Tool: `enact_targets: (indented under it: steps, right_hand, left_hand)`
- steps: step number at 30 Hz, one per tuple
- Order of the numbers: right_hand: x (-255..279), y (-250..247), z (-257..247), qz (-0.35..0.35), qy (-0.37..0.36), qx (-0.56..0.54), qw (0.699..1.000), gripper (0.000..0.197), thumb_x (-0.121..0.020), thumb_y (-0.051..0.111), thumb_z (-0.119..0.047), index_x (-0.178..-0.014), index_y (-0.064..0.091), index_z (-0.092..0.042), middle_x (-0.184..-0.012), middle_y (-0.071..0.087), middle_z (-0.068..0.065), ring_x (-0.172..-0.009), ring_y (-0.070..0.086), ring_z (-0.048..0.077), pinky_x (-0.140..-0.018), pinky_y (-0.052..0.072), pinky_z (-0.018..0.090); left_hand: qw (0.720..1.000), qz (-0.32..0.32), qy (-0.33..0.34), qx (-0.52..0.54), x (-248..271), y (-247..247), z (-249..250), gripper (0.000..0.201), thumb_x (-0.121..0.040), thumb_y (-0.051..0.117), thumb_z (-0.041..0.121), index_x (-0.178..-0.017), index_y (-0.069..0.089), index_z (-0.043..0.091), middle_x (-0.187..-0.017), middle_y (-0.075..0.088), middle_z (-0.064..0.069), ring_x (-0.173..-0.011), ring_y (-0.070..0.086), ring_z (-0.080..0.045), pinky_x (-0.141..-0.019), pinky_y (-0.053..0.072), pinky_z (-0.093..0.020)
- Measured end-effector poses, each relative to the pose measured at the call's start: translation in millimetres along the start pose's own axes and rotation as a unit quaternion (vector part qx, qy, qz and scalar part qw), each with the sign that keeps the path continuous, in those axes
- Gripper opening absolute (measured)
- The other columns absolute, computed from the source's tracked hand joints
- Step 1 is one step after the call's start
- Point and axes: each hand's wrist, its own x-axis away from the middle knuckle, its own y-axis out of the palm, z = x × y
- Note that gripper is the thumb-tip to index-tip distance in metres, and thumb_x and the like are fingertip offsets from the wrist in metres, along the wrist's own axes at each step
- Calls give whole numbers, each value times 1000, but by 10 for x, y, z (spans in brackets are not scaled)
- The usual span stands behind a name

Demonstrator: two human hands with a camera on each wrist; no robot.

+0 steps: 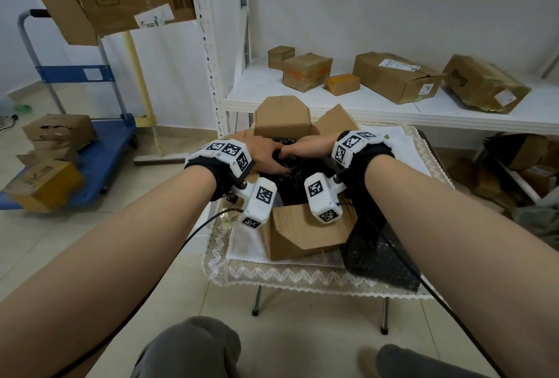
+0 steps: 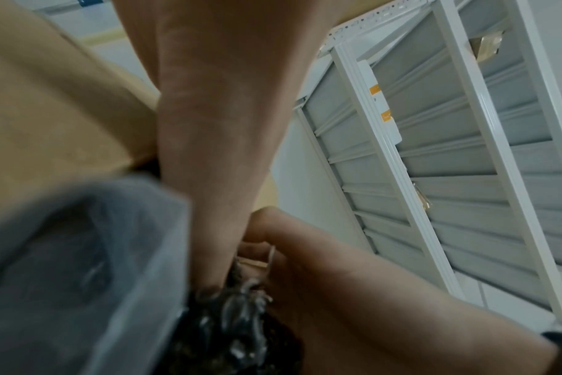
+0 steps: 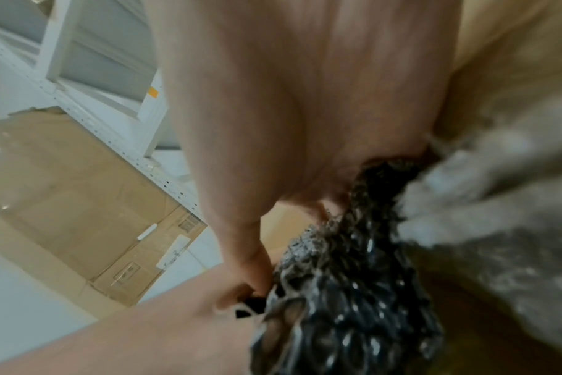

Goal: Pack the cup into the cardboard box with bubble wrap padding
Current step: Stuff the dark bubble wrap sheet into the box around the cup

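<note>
An open cardboard box (image 1: pixel 302 232) stands on a small table with a lace-edged cloth (image 1: pixel 272 275). Crumpled black bubble wrap (image 1: pixel 292 187) fills the inside of the box. Both hands reach into the box from above and meet over the wrap. My left hand (image 1: pixel 279 163) curls its fingers and thumb into the wrap (image 2: pixel 231 329). My right hand (image 1: pixel 287 152) pinches the same bundle (image 3: pixel 353 304) from the other side, fingertips (image 3: pixel 257 274) against it. No cup shows in any view; whether one lies under the wrap cannot be told.
A loose sheet of black bubble wrap (image 1: pixel 381 256) hangs off the table's right side. A white shelf (image 1: pixel 332 99) behind the table carries several cardboard boxes. A blue trolley (image 1: pixel 99 148) with boxes stands on the left. Wrist-camera cables (image 1: pixel 199 226) trail over the table.
</note>
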Motion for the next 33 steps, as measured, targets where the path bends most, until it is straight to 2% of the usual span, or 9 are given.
enact_targets:
  steps: [7, 10, 14, 18, 20, 22, 25, 29, 33]
  right_hand:
    - [40, 33, 7, 2, -12, -43, 999, 41, -96, 50, -48, -121, 57, -16, -117, 56, 4, -104, 57, 19, -90, 41, 27]
    - [0, 53, 60, 28, -9, -103, 994, 56, -93, 52, -52, -131, 56, -12, -130, 59, 7, -115, 59, 24, -102, 44, 33]
    - [41, 31, 65, 96, 5, -217, 971, 52, -94, 50, -50, -126, 54, -10, -115, 61, 12, -85, 67, 13, -69, 52, 21]
    - [192, -125, 134, 115, -19, -376, 919, 47, -96, 54, -32, -131, 53, -1, -142, 50, 22, -130, 49, 37, -113, 38, 40]
    - [393, -284, 208, 145, -43, -457, 877, 27, -97, 54, -21, -116, 59, -2, -137, 55, 24, -114, 61, 32, -101, 48, 34]
    - [621, -411, 335, 189, -56, -501, 843, 23, -95, 54, -15, -113, 59, -2, -112, 70, 20, -90, 68, 25, -83, 57, 33]
    - [888, -491, 617, 267, -29, -482, 834, 15, -92, 52, -16, -98, 62, -8, -79, 67, 8, -62, 58, 16, -59, 48, 25]
    - [1058, -363, 1131, 308, 60, -476, 821, 7, -88, 50, -11, -83, 53, -10, -70, 53, 6, -53, 43, 15, -55, 35, 24]
    - [1102, -112, 1498, 264, 117, -482, 827, 10, -89, 52, -7, -84, 45, -13, -60, 36, 7, -49, 33, 15, -49, 30, 21]
  left_hand:
    - [999, -43, -30, -14, 18, -50, 80, 56, -91, 39, 64, -139, 46, 36, -137, 58, -2, -129, 49, -24, -114, 20, -44]
    - [998, -48, -37, -12, 26, -40, 85, 59, -92, 38, 64, -137, 52, 28, -136, 58, -4, -129, 50, -24, -114, 23, -41]
    - [997, -59, -28, 29, 97, -89, 59, 53, -95, 43, 56, -141, 48, 31, -136, 57, -2, -129, 49, -23, -112, 26, -35]
    - [997, -33, -14, 70, 135, -206, 11, 43, -91, 58, 45, -132, 56, 32, -122, 66, 2, -112, 59, -20, -102, 41, -32]
    - [994, -13, -1, 104, 159, -285, 13, 40, -91, 64, 32, -130, 60, 24, -122, 66, -1, -109, 60, -20, -97, 43, -29]
    - [991, 14, 12, 132, 194, -393, 34, 38, -93, 64, 18, -130, 60, 15, -124, 66, -4, -112, 59, -21, -93, 42, -26]
    - [986, 58, 32, 153, 258, -621, 115, 33, -93, 58, 13, -126, 63, 17, -124, 66, -2, -115, 60, -19, -97, 43, -26]
    - [973, 119, 81, 180, 316, -903, 436, 28, -95, 58, 21, -122, 66, 21, -122, 67, 0, -114, 60, -16, -101, 42, -29]
    - [970, 112, 131, 172, 321, -973, 878, 27, -96, 58, 22, -121, 66, 20, -123, 65, 1, -107, 58, -11, -93, 41, -25]
